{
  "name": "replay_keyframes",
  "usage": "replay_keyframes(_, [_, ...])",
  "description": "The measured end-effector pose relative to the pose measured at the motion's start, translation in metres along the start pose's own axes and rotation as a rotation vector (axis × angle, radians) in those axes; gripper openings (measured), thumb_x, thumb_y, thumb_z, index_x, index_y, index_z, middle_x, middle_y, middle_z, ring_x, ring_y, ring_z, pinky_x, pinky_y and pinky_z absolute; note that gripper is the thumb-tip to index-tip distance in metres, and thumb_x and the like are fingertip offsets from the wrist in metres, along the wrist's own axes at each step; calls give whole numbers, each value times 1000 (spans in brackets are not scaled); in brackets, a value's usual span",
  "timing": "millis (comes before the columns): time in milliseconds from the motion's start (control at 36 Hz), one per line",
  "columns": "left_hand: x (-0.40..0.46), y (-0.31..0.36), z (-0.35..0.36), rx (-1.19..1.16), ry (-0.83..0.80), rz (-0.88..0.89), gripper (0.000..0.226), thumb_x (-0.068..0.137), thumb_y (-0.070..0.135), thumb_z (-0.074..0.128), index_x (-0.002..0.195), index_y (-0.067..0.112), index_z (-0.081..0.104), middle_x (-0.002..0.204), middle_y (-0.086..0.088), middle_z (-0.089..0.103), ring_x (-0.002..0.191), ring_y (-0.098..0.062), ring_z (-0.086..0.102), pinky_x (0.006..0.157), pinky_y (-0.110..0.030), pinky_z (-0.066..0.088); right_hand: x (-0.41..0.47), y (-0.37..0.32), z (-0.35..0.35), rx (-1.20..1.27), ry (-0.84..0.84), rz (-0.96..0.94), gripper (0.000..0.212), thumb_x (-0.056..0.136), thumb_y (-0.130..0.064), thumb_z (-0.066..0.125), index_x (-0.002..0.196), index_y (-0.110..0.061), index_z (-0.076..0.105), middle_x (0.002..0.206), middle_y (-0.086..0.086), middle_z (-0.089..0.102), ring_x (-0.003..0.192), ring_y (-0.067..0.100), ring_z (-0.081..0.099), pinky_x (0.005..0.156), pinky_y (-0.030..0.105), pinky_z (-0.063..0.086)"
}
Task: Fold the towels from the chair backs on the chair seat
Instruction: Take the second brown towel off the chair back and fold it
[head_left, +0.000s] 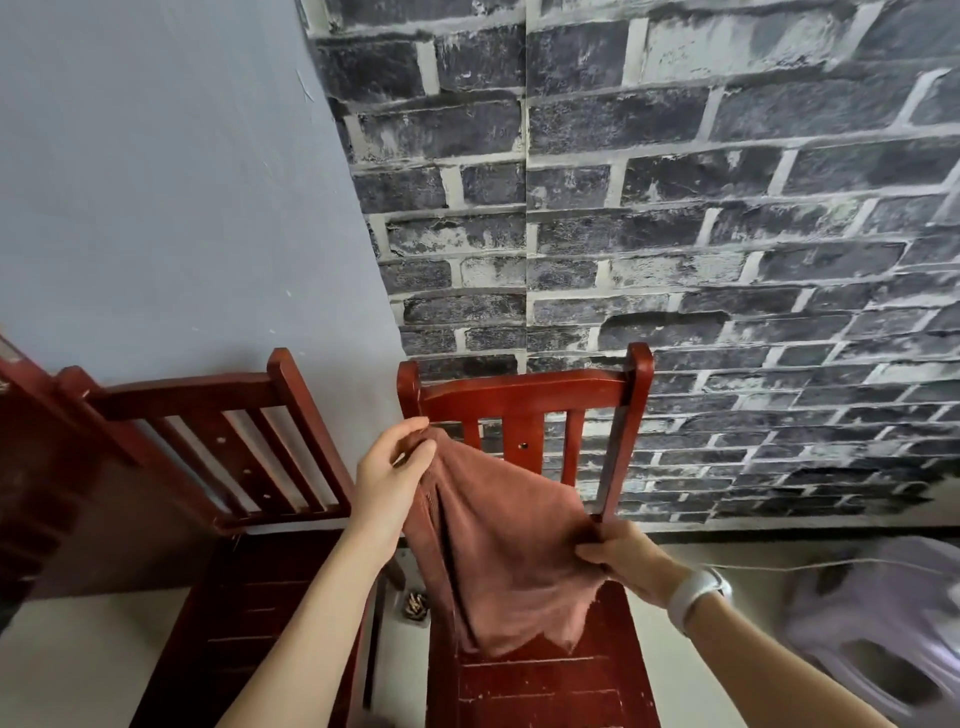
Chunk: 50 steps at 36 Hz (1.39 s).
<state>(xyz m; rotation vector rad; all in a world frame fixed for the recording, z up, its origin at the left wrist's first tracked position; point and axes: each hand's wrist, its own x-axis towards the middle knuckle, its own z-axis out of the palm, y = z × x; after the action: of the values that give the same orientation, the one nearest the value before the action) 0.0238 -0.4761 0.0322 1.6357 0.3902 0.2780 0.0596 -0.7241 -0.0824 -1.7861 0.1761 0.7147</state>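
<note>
A reddish-brown towel hangs in the lower middle of the frame, held up in front of a red wooden chair and drooping toward its slatted seat; whether its ragged bottom edge touches the seat cannot be told. The left hand pinches the towel's upper corner between thumb and curled fingers, just below the chair's top rail. The right hand, lower and toward the right, grips the opposite corner in curled fingers — the fingertips are buried in the cloth. A white wristband sits on the right wrist.

A second red chair stands at lower left, its seat cut off by the bottom edge and partly hidden behind the left forearm. Between the two chairs, on the pale floor, a small dark object is too small to identify. At lower right a pale lilac plastic stool is blurred and cropped by the frame's edge. Behind — a grey brick-pattern wall and a plain blue-grey wall.
</note>
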Motion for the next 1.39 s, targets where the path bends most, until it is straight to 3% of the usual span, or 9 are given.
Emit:
replay_keyframes(83, [-5,-10,10,138,-21,-5,24,88,2,54,103,20,62,100,9,62,98,-7,56,84,-12,39,-8,5,-16,-235,222,-20,16,84,-7,60,69,-10,60,72,9,61,74,26,57,69,36,44])
replay_keyframes(194, [-10,-29,17,339,-57,-12,23,92,6,48,108,14,62,105,4,61,104,-12,54,90,-20,38,-25,10,-39,-274,437,-50,13,88,-17,58,89,-5,61,81,12,63,71,26,58,58,27,40])
replay_keyframes(333, [-14,-46,27,573,-130,7,30,96,10,38,115,13,61,119,-5,62,115,-22,53,94,-23,36,-36,26,-65,91,419,-9,16,87,0,54,101,3,62,75,7,61,72,22,56,72,36,46])
replay_keyframes(500, [-15,-63,29,768,-232,42,32,98,8,33,117,10,58,116,-12,63,107,-30,57,90,-32,43,-59,40,-95,71,527,-51,13,86,-13,62,91,-2,67,75,9,64,67,18,56,63,25,49])
replay_keyframes(583, [-11,-68,31,745,-233,37,30,98,7,33,109,9,60,113,-11,63,106,-29,57,88,-31,43,-70,48,-109,131,599,-64,17,86,-19,62,76,-6,64,66,6,57,58,14,48,47,14,42])
replay_keyframes(778, [5,-61,48,276,-417,-305,39,95,-7,30,101,12,64,115,-12,57,103,-23,57,86,-31,49,-84,53,-136,297,623,-55,14,93,-12,51,85,-10,62,80,13,56,76,24,51,65,33,42])
replay_keyframes(944, [4,-63,54,729,-385,102,35,93,-3,34,106,15,62,110,0,57,100,-15,51,80,-20,41,-90,46,-143,-147,846,-158,16,91,-19,55,90,-4,61,83,13,62,78,26,55,72,37,44])
replay_keyframes(1056, [-6,-71,56,783,-300,302,24,95,3,40,106,9,61,103,-5,62,89,-11,51,76,-21,36,-84,48,-135,-276,900,-118,21,90,-19,56,90,0,62,79,10,59,78,27,54,71,33,38])
replay_keyframes(1389, [-22,-90,42,675,-384,225,13,91,13,54,97,9,64,92,1,61,86,-13,59,72,-13,37,-80,63,-119,-269,864,-13,25,92,-21,53,97,2,61,93,21,65,92,36,58,75,30,37])
